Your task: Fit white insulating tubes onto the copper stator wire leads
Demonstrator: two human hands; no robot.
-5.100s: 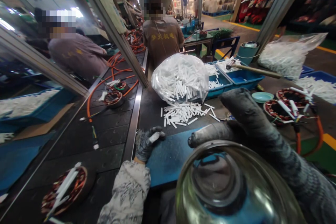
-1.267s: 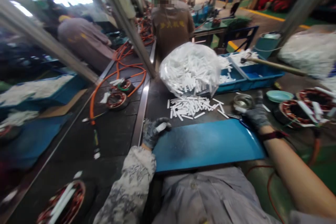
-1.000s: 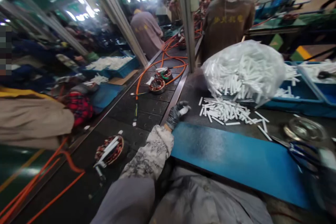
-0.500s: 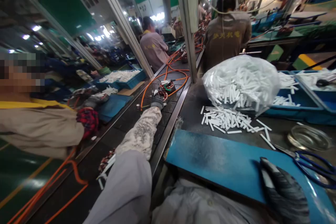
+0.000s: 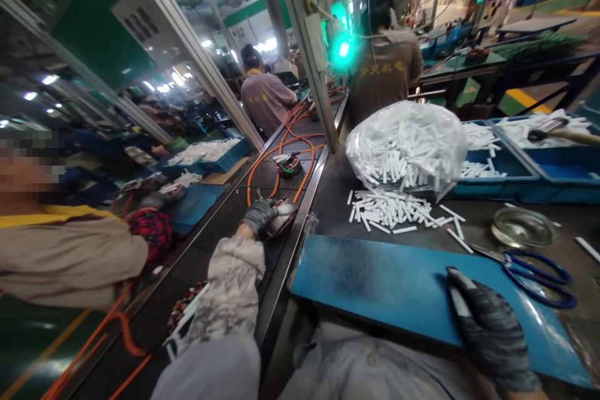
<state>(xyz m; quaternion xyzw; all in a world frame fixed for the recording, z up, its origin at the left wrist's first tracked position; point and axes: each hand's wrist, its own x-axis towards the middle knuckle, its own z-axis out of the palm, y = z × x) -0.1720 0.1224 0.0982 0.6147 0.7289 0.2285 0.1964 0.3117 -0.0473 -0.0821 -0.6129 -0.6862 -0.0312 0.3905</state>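
My left hand (image 5: 257, 215), in a dark glove, reaches out over the black conveyor belt (image 5: 220, 231) and is closed on a copper-wound stator (image 5: 282, 214) at the belt's right edge. My right hand (image 5: 492, 331), also gloved, rests on the blue mat (image 5: 375, 278) near me, fingers curled round what looks like a white tube (image 5: 457, 297). Loose white tubes (image 5: 389, 209) lie beyond the mat, below a clear bag of them (image 5: 407, 144).
A steel bowl (image 5: 522, 227) and blue scissors (image 5: 539, 265) lie right of the mat, with blue bins (image 5: 497, 165) behind. Another stator (image 5: 288, 164) and orange cables (image 5: 300, 140) are farther up the belt. A person (image 5: 70, 256) sits left; two co-workers (image 5: 267, 97) stand ahead.
My left hand has left the mat's corner, reached up the belt, taken hold of a stator and drawn it nearer. My right hand has come down onto the blue mat.
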